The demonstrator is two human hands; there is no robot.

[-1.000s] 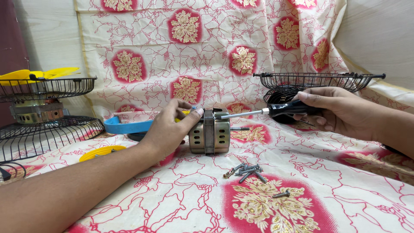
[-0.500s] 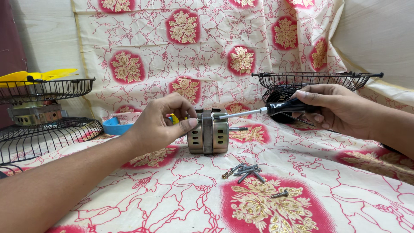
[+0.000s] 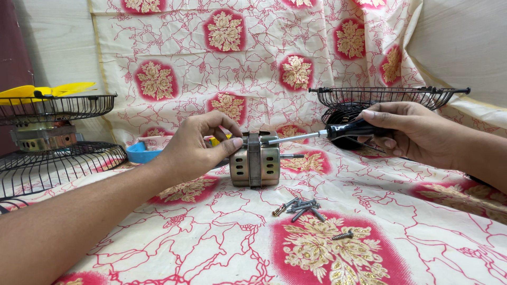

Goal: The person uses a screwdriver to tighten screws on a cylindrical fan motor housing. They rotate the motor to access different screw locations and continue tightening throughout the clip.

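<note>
Metal motor (image 3: 255,165) stands braced by the left hand (image 3: 196,149) gripping its side, so the right hand (image 3: 417,133), clamped on the screwdriver (image 3: 322,134), can work its top; screws (image 3: 301,207) lie just below.

floral cream-red cloth (image 3: 222,248) draped over surface, pale wall (image 3: 465,42) behind.

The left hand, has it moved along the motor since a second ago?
Yes. The left hand has slid left off the motor's top; it now grips the left end of the motor, which itself sits unmoved behind the screws.
</note>
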